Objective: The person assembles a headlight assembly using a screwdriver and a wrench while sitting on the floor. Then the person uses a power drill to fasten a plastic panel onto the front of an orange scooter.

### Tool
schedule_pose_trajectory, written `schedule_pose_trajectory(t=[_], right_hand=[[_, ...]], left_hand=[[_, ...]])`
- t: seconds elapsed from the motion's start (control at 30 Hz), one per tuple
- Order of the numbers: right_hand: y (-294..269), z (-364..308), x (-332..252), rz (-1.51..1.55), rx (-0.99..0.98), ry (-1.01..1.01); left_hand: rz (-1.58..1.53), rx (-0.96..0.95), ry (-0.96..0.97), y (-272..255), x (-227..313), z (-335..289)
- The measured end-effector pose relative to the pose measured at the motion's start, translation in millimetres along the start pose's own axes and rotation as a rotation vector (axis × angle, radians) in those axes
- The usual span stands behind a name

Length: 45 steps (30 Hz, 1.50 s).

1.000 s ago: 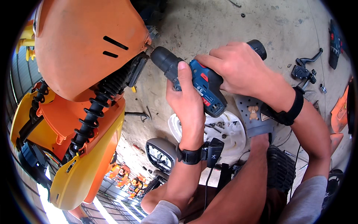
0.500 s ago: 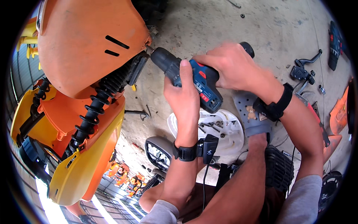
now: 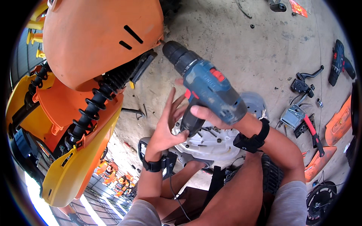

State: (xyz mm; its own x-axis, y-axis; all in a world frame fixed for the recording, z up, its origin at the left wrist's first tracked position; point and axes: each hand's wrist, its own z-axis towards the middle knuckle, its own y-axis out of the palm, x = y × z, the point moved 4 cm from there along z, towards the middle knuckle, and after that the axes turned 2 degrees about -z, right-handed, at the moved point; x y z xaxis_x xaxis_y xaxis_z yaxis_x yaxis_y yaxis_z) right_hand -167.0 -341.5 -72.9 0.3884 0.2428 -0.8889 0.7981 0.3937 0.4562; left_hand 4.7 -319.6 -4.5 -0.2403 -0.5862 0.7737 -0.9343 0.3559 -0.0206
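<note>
My right hand [image 3: 211, 115] is wrapped round the grip of a blue and black cordless drill [image 3: 209, 84], its thumb showing below the body. The drill slants up to the left. Its chuck end sits at the lower right corner of an orange plastic panel [image 3: 98, 41]; whether the bit touches a fastener there cannot be made out. My left hand [image 3: 164, 126] is open, fingers spread beside the drill's handle, with the thumb close to the handle's lower end. Just under the panel is a black coil-spring shock absorber [image 3: 90, 113].
A white tray [image 3: 222, 150] with several bolts lies below the drill. On the concrete floor at right are a lever assembly [image 3: 301, 86], a red-handled hammer [image 3: 312, 128], a second drill [image 3: 338, 62] and orange panels [image 3: 339, 120]. A yellow fender [image 3: 71, 173] stands at left.
The drill has rolled over in my right hand, so its top now faces up and it looks nearer. My left hand has let go of it, opened and moved down to the left.
</note>
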Motion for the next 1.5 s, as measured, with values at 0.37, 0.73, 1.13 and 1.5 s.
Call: schedule_pose_trajectory(t=[0.37, 0.73, 1.13, 1.5], right_hand=[[-28.3, -23.5, -0.1, -0.071, -0.059, 0.040], [-17.9, -17.3, -26.4, 0.022, 0.369, 0.194], [-30.9, -9.1, -10.5, 0.018, 0.404, 0.182], [-24.2, -6.5, -6.6, 0.098, 0.422, 0.179]], left_hand=[[0.558, 0.416, 0.102, 49.7, 16.3, 24.7], [0.881, 0.519, 0.112, 39.8, 33.6, 10.0], [0.904, 0.528, 0.262, 39.5, 25.4, 24.5], [0.850, 0.546, 0.249, 33.1, 26.6, 23.9]])
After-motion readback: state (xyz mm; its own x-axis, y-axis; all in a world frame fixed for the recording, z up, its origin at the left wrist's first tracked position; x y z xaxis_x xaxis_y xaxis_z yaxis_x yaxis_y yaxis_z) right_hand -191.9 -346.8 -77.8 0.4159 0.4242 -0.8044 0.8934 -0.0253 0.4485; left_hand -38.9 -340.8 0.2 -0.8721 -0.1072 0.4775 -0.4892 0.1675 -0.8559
